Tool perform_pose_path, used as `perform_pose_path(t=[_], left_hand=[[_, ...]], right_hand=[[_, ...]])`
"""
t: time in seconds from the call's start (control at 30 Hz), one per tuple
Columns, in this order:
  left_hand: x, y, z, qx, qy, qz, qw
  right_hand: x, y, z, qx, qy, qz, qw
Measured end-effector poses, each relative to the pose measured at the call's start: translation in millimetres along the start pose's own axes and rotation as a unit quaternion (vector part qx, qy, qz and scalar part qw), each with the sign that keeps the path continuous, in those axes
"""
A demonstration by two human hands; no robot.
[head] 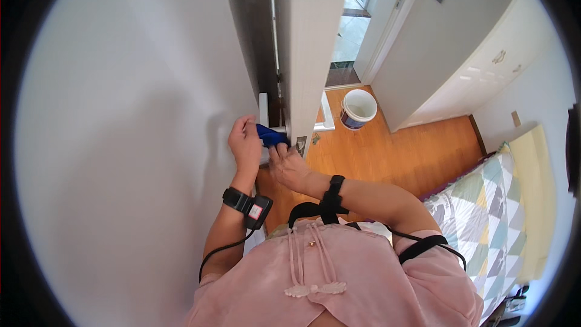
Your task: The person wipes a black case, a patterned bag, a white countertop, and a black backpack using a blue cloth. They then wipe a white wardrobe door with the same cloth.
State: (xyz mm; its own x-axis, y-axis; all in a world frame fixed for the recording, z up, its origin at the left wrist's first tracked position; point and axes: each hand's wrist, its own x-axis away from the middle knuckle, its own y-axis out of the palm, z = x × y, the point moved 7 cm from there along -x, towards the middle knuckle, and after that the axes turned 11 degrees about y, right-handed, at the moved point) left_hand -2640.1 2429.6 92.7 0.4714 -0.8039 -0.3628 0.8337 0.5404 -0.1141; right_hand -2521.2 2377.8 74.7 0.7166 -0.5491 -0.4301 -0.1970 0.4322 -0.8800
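Observation:
A dark blue cloth stretches between my hands, against the handle side of a pale door. My left hand grips its left end, close to the white wall. At the cloth's lower right my right hand has its fingers bent onto it; they are slightly blurred. Part of a metal door handle shows just above the cloth, and the rest is covered. The metal latch plate on the door's edge lies right beside my right fingertips.
Close on my left is a white wall. Beyond the door, a white plastic bucket stands on the orange wood floor. A bed with a patterned quilt is at right, below a white cabinet. A doorway opens at the back.

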Motion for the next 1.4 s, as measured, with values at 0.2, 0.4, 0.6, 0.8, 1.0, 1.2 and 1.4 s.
perform_pose_path(t=[0.2,0.4,0.6,0.8,1.0,1.2,1.4], left_hand=[[-3.2,38.2,41.5,-0.041,0.110,-0.090,0.989],[2.6,32.3,62.5,0.058,0.163,-0.132,0.976],[10.8,57.3,70.8,0.040,0.146,-0.191,0.970],[18.0,27.6,70.2,-0.011,0.233,-0.176,0.956],[23.8,51.4,76.7,0.033,0.232,-0.171,0.957],[10.7,38.9,-12.4,-0.135,0.192,-0.210,0.949],[16.8,47.4,-0.7,-0.301,0.326,-0.241,0.863]], right_hand=[[104.2,61.6,25.3,-0.187,0.073,-0.161,0.966],[50.4,-70.5,44.6,-0.260,0.017,0.043,0.965],[127.5,122.4,50.4,-0.255,0.174,-0.179,0.934],[84.4,14.5,145.4,-0.625,0.481,0.085,0.609],[9.5,-35.9,148.4,-0.291,0.260,0.090,0.916],[-42.7,53.0,222.0,-0.351,0.402,0.004,0.846],[23.6,63.6,184.1,-0.605,0.506,-0.022,0.615]])
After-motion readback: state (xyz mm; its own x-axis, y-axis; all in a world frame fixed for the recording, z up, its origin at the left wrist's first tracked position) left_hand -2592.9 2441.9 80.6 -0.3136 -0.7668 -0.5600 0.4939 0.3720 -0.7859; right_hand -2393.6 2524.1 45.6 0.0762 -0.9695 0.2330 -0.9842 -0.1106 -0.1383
